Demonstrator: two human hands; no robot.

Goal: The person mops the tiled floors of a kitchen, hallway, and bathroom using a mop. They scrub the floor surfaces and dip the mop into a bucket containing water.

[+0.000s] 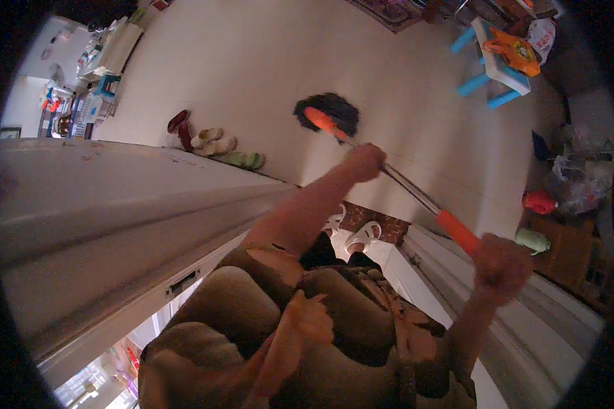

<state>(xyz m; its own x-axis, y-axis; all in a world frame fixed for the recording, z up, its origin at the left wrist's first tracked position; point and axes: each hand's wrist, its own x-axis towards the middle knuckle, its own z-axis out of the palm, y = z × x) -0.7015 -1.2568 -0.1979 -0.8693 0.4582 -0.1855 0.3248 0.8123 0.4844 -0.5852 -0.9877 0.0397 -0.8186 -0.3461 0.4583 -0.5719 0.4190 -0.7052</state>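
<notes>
A mop with a dark shaggy head (345,110) and an orange socket (321,120) rests on the pale floor ahead of me. Its metal handle (412,188) slants down to the right and ends in an orange grip (456,230). My left hand (367,162) is closed around the metal handle, close above the mop head. Around the upper end of the orange grip, my right hand (502,268) is closed too; it hides the handle's tip. Both hands and the mop head look a little blurred.
I stand in a doorway between a door (133,204) and a frame (532,312), on a brown threshold strip (394,227). Shoes (215,143) line the left wall. A blue-legged stool (506,71) bears an orange bag (514,51). Red (540,202) and green bottles (532,240) stand right.
</notes>
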